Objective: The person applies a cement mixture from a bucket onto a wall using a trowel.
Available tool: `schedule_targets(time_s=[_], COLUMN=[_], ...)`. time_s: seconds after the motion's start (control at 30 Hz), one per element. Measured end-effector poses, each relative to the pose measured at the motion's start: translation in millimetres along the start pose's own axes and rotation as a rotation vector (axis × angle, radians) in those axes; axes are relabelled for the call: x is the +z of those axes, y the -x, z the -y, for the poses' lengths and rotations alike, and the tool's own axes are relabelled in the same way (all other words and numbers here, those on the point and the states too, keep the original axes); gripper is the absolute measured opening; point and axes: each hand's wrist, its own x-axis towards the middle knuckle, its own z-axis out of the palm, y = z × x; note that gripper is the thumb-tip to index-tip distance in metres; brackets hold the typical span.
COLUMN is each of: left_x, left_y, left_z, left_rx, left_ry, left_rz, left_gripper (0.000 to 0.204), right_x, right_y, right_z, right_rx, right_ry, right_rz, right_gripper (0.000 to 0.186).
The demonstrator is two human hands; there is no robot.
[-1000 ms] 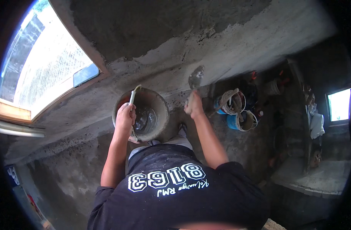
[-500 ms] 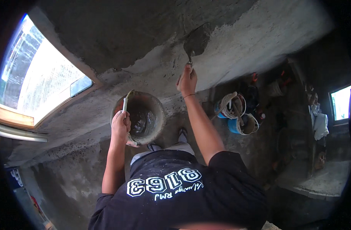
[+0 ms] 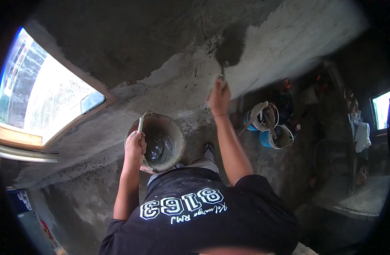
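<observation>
Left hand (image 3: pixel 135 145) closed round the handle (image 3: pixel 141 123) of the bucket (image 3: pixel 178 138) before us, right hand (image 3: pixel 220 97) gripping a trowel (image 3: pixel 230 51) at the wall (image 3: pixel 178 78), contact unclear: we judge plastering in hand, the next pass calling for even pressure.

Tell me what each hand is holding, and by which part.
The left hand holds the bucket by the pale grip of its handle; the right hand holds the trowel by its handle, blade pointing away.

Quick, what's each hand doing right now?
Left hand: closed, holding the white grip of a round, mortar-smeared bucket.
Right hand: closed, holding a dark grey, flat-bladed trowel by its handle.
</observation>
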Motion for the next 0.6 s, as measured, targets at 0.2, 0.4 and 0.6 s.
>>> schedule_targets(time_s=[0.2,0.4,0.6], left_x=[4,-2,9], left_y=[-5,-5,-3], left_z=[-7,-13,-18], left_rx=[0.016,0.075,0.072], left_ry=[-0.008,0.027,0.02], left_rz=[0.02,0.04,0.033], left_gripper=[0.017,0.017,0.017], right_x=[4,-26,-7], right_y=[-21,5,-11], right_z=[-20,-1,-3], right_rx=[0.092,0.234,-0.086], right_ry=[0.19,-0.033,0.333], right_rz=[0.001,-0.101,0.023], right_gripper=[0.06,0.057,0.054])
